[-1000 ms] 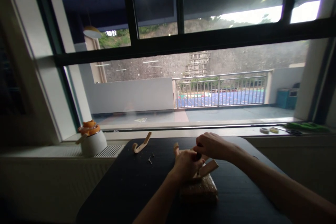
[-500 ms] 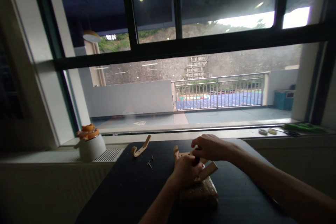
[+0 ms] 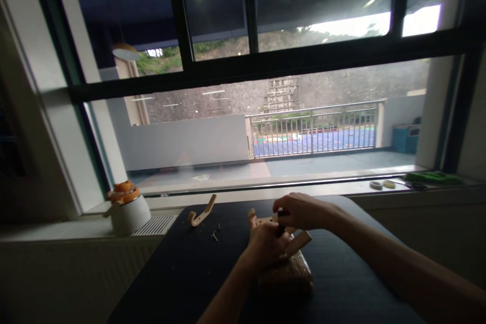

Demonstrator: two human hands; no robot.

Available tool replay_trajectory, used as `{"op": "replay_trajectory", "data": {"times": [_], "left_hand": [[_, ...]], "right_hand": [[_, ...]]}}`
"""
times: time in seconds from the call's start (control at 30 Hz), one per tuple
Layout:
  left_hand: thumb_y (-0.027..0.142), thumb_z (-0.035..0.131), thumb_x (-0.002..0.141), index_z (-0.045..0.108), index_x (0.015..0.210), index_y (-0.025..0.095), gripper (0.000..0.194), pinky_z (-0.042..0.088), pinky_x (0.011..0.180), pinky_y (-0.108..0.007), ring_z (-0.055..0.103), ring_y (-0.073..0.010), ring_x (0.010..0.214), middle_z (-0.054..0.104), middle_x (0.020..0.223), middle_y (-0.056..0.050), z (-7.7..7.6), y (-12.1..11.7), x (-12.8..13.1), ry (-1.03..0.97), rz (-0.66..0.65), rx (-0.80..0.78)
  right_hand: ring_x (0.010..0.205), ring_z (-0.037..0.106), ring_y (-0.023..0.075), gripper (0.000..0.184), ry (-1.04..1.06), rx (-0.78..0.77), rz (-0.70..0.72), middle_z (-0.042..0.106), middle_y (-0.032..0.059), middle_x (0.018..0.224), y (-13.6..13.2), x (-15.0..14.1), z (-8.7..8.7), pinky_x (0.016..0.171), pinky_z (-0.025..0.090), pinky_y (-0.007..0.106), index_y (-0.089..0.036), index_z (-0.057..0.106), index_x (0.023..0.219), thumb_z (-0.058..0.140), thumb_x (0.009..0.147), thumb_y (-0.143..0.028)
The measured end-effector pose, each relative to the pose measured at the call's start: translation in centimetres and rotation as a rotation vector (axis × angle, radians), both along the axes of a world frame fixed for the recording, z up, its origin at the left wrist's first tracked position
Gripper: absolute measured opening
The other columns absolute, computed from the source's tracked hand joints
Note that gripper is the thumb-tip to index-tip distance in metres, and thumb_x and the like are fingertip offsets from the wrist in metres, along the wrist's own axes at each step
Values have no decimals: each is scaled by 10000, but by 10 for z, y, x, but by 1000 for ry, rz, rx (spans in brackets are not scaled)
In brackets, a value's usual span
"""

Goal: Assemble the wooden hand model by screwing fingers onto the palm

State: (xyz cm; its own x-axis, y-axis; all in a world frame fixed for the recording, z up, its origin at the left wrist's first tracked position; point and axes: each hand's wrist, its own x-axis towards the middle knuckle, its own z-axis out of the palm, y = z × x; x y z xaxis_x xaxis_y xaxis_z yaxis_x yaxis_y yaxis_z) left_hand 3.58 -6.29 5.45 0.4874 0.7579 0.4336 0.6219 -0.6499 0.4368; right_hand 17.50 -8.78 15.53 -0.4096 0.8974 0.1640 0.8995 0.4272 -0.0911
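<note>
My right hand (image 3: 299, 211) is closed from above around the black handle of a screwdriver (image 3: 281, 215), which stands roughly upright. Its tip is hidden. Just below, my left hand (image 3: 266, 242) grips wooden hook pieces. A flat wooden bar (image 3: 299, 244) sticks out to the right of its fingers, and a curved wooden end (image 3: 252, 216) shows beyond them. These pieces rest over a brown block in shiny wrapping (image 3: 290, 273). To the left on the table lie a loose J-shaped wooden hook (image 3: 203, 216) and several small screws (image 3: 214, 236).
The dark table (image 3: 170, 268) stands against the window sill. A white pot with an orange top (image 3: 129, 212) sits on the sill at left. At right on the sill are tape rolls (image 3: 375, 185) and a green item (image 3: 433, 178).
My right fingers have shifted their grip on the screwdriver, and more of its handle shows. My left hand keeps its hold on the wood. The whole view has moved slightly.
</note>
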Motion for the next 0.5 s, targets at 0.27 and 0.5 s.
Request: {"op": "replay_trajectory", "data": {"times": [0.27, 0.5], "left_hand": [[386, 544, 784, 672, 724, 227, 213, 44, 1075, -619, 622, -226, 842, 703, 725, 4, 4, -1, 1, 102, -9, -64], [386, 647, 726, 627, 1096, 249, 395, 191, 1108, -527, 544, -259, 1101, 649, 1107, -38, 13, -6, -37, -142, -78, -79]], "right_hand": [[595, 573, 183, 303, 211, 74, -138, 630, 79, 584, 8, 1, -30, 545, 338, 266, -150, 675, 641, 553, 787, -385], [532, 553, 148, 436, 575, 148, -183, 618, 19, 555, 4, 27, -67, 490, 409, 236, -174, 618, 670, 435, 828, -537]]}}
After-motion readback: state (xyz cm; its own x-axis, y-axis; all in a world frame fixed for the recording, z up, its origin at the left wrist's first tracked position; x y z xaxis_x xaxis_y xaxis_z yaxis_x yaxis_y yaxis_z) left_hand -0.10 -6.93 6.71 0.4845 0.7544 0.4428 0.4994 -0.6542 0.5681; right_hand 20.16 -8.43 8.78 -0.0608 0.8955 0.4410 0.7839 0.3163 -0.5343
